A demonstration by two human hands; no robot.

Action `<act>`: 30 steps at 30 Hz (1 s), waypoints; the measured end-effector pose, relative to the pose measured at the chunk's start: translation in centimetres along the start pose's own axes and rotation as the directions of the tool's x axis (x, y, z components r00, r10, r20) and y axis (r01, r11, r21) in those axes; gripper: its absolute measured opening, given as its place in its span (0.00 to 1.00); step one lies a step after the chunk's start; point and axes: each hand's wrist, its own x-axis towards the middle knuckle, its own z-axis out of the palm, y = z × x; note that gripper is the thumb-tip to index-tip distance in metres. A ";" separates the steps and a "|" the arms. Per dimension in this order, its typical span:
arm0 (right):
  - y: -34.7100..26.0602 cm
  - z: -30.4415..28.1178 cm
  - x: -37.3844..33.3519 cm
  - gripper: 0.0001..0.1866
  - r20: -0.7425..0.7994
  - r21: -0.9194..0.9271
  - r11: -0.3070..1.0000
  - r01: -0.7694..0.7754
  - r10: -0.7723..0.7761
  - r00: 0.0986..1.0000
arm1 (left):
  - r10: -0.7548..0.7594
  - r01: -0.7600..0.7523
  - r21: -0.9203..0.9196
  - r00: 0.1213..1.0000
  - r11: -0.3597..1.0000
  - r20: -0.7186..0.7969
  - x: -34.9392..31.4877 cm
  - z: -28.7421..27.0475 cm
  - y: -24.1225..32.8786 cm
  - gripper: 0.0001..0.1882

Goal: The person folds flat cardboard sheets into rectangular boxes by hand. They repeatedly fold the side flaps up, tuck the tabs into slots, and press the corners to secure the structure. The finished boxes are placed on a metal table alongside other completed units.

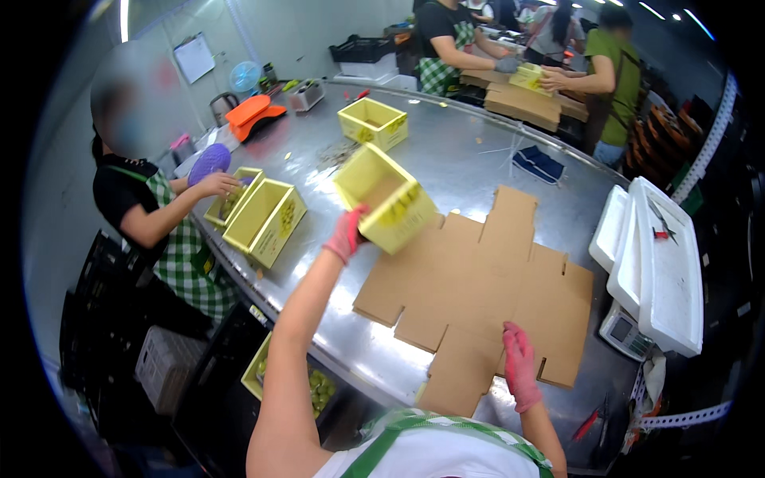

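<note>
Gripping an open-topped yellow cardboard box [402,221], the pink-gloved left hand [347,235] has it at the flat brown cardboard sheet [478,275]'s far-left edge: likely light, stiff, dentable, best held by a wall. Pink-gloved right hand [521,368]'s at the sheet's near side, grip unclear.

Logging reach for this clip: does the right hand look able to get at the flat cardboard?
Probably yes: the right hand looks empty and is over the flat cardboard, nothing visible between.

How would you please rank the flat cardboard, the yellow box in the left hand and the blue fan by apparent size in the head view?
1. Flat cardboard
2. Held yellow box
3. Blue fan
</note>
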 end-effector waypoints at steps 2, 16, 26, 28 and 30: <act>1.7 -0.6 -0.6 0.20 0.002 -0.004 1.000 -0.021 0.021 1.000 | 0.070 -0.059 0.142 0.995 0.988 -0.072 2.5 0.4 3.1 0.53; 9.2 -11.7 0.4 0.24 -0.575 -0.646 0.732 -0.216 -0.281 0.768 | 0.306 -0.150 0.919 0.951 0.363 0.034 -9.5 2.7 -11.7 0.41; 12.9 -18.2 3.3 0.37 -0.569 -0.456 0.648 -0.609 0.314 0.760 | 0.097 0.019 0.744 0.989 0.668 -0.113 -11.8 0.5 -9.6 0.45; 10.1 -18.0 3.1 0.34 -0.521 -0.424 0.714 -0.557 0.311 0.795 | 0.171 -0.025 0.752 0.978 0.659 -0.118 -10.9 -1.7 -8.7 0.43; 7.6 -18.3 2.1 0.31 -0.522 -0.452 0.723 -0.522 0.260 0.812 | 0.314 -0.093 0.859 0.946 0.503 -0.081 -12.4 -0.1 -6.1 0.40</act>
